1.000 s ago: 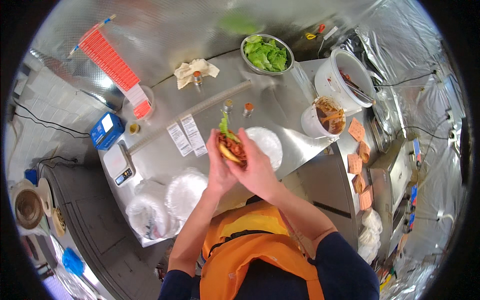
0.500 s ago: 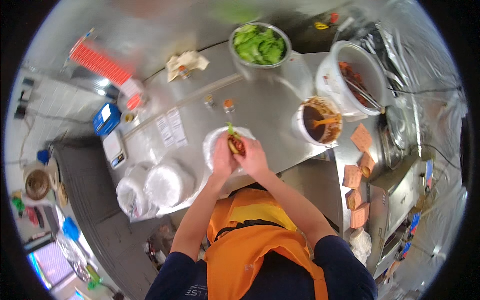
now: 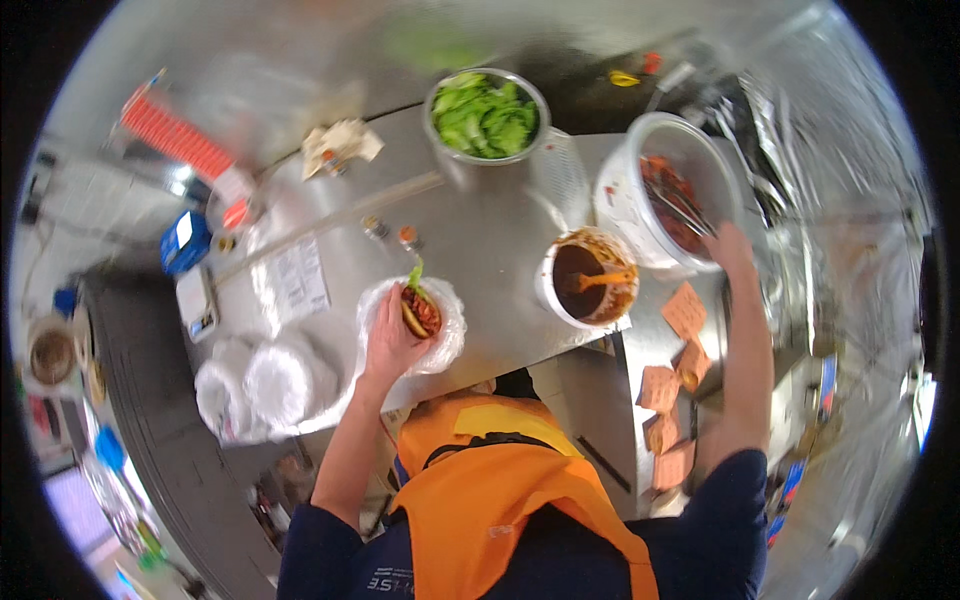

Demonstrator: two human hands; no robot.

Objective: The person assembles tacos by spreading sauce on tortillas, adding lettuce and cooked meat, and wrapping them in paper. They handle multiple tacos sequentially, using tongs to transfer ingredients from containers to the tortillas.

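Note:
My left hand is wrapped round a filled bun with chopped reddish meat inside and a lettuce leaf sticking out at the far end. It is held over a plate or bowl covered in clear plastic. Reaching far right, my right hand is closed at the handle end of metal tongs. The tongs lean into a large white bucket of reddish meat pieces; my fingers are partly blurred.
Nearer stands a tub of dark sauce with an orange utensil. A metal bowl of lettuce is at the back. Plastic-covered dishes and a scale stand left. Several paper-wrapped items line the right counter.
My right hand has let go of the bun and swung right to the tongs in the bucket. My left hand still holds the bun. The view has shifted somewhat.

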